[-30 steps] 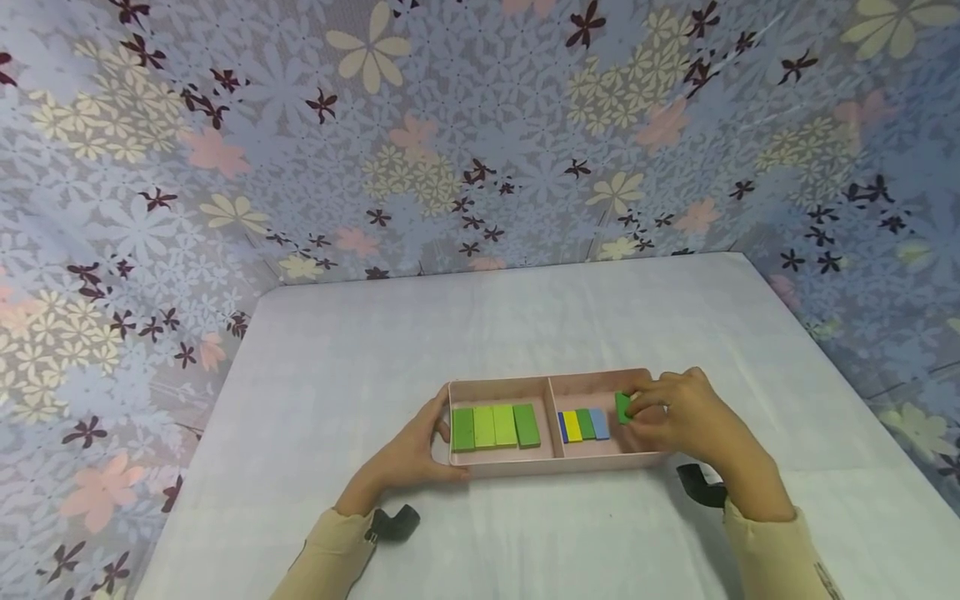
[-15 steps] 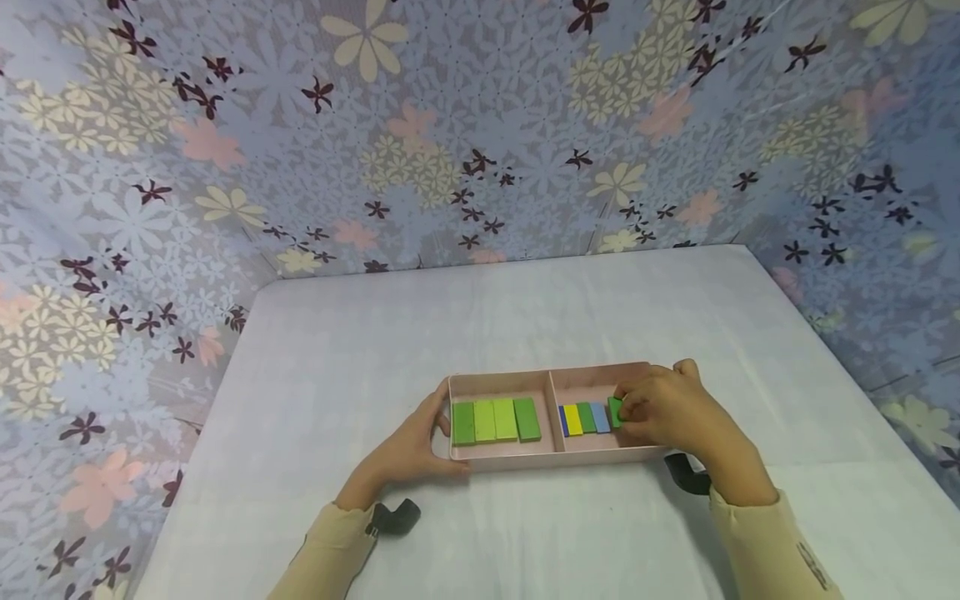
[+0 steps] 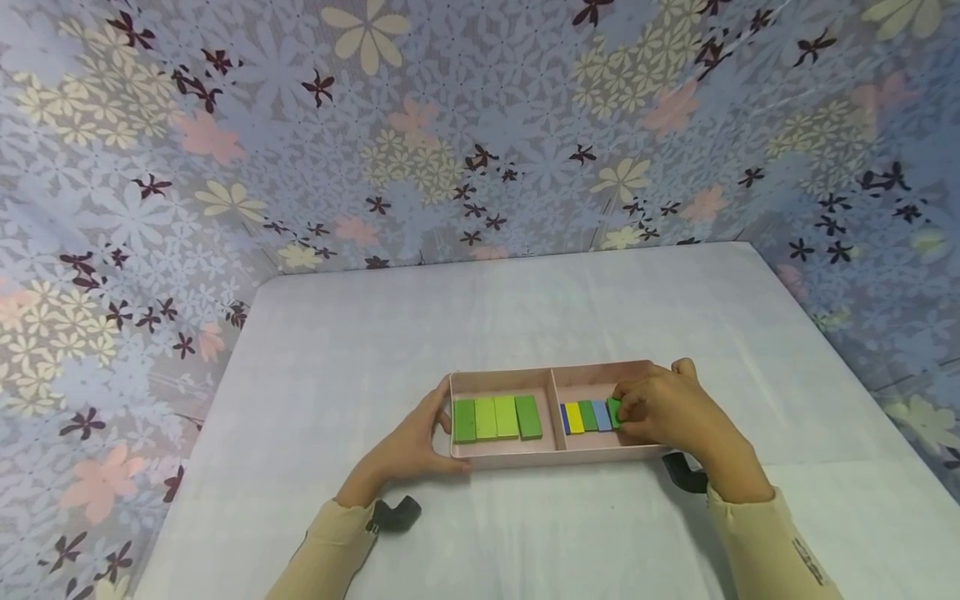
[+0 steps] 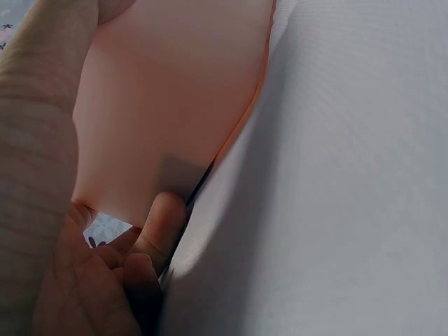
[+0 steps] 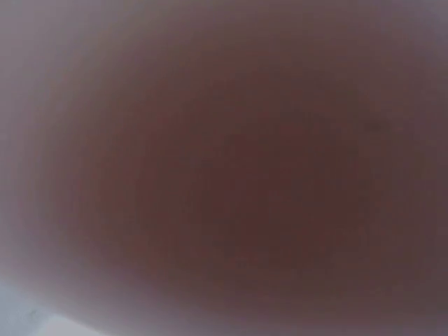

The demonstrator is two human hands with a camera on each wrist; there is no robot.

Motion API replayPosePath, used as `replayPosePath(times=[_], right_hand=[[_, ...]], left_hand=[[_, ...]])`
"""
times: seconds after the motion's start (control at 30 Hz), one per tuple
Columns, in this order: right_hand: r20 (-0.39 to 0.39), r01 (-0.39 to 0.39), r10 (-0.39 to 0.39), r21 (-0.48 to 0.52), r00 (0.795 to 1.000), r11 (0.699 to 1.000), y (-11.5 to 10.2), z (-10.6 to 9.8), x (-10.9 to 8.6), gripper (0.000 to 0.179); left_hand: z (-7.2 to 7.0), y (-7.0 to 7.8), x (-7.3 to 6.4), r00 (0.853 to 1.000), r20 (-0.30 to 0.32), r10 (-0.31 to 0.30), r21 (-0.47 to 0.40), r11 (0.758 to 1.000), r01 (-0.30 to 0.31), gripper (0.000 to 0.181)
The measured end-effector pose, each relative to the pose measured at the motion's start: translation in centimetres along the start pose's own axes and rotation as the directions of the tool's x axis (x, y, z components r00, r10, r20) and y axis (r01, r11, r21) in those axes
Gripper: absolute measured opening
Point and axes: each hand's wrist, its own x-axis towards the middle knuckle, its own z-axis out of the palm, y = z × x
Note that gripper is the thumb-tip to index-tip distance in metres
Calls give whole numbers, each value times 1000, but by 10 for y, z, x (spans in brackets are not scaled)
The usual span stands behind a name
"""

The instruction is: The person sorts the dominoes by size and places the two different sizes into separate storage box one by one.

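Observation:
A pink two-compartment box (image 3: 510, 459) lies on the table. My left hand (image 3: 405, 447) grips its left end, thumb along the front wall; the left wrist view shows fingertips (image 4: 166, 217) against the box's wall. Over the right compartment, my right hand (image 3: 670, 410) pinches a small green block (image 3: 613, 411), partly hidden by the fingers. That block is beside a light blue block (image 3: 602, 416), in a row with a green block (image 3: 588, 416), a yellow block (image 3: 573, 418) and a dark blue block (image 3: 565, 419) by the divider. The right wrist view is a dark blur.
In the left compartment, two light green blocks (image 3: 496, 417) stand between a darker green block (image 3: 465, 421) at the left wall and another green block (image 3: 528, 417). White cloth covers the table (image 3: 480, 325). Flowered walls (image 3: 525, 167) rise behind and at both sides.
My right hand has moved left with the green block, bringing it up to the light blue block; in the last half second it barely moves. The left hand keeps its grip on the box.

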Motion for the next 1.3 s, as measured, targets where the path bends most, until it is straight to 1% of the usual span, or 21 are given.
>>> replayPosePath(times=[0.3,0.43,0.6,0.77,0.93,1.07,1.3], right_hand=[[17,-26,26,13,1000,1000,-1,5,-2,20],[15,-29,28,26,999,999,-3,7,-4,21],[3,-33,33,14,999,999,-3,7,-4,22],[-1,-28,28,12,1000,1000,-4,7,-2,24],[13,-22,22,-4,1000,1000,-3,8,1,25],[26,-21,22,-8,999,1000,-4,9,2,25],[45,-31,31,6,999,999,-7,13,0,25]], left_hand=[[3,2,-4,999,12,-46,-19,999,47,129],[4,2,-6,999,15,-34,-20,999,34,129],[4,1,-8,1000,10,-15,-14,1000,15,129],[3,3,-8,1000,12,-23,-25,999,23,130],[2,4,-7,999,13,-38,-31,999,39,130],[2,3,-7,999,8,-36,-29,999,36,130],[6,2,-11,999,9,-43,-18,999,43,130]])
